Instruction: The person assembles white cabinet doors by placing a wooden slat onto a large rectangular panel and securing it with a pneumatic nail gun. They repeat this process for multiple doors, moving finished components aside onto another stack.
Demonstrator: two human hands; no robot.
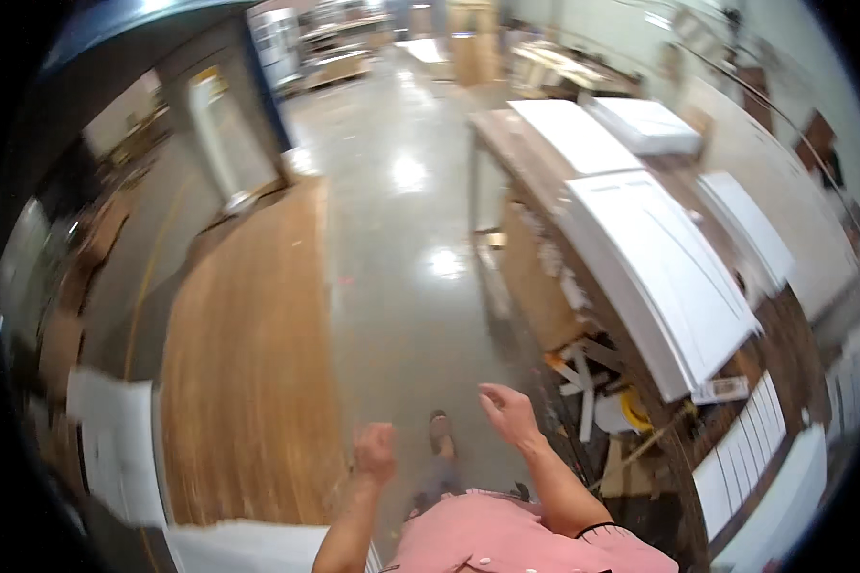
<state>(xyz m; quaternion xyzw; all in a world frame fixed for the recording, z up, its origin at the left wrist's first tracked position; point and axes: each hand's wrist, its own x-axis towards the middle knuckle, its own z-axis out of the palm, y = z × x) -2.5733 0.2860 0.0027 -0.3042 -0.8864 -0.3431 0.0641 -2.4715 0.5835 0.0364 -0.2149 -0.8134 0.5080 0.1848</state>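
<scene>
Both of my hands are in front of my body, over the grey floor (pixel 392 315). My left hand (pixel 375 451) is loosely curled into a fist, and nothing shows in it. It is closest to the right edge of a wide brown wood-grain panel (pixel 248 353). My right hand (pixel 509 413) is half bent with its fingertips a little apart, holding nothing that I can see. To its right is a long workbench (pixel 535 177) bearing white panels (pixel 655 277). Neither hand touches the bench or the wood-grain panel.
Under the bench lie white offcuts (pixel 583 382) and a white bucket-like container with yellow (pixel 631 411). A slotted white panel (pixel 741 458) rests at the bench's near end. On the left stands a dark post (pixel 263 86). Farther back are a pallet (pixel 334 69) and another table (pixel 564 67).
</scene>
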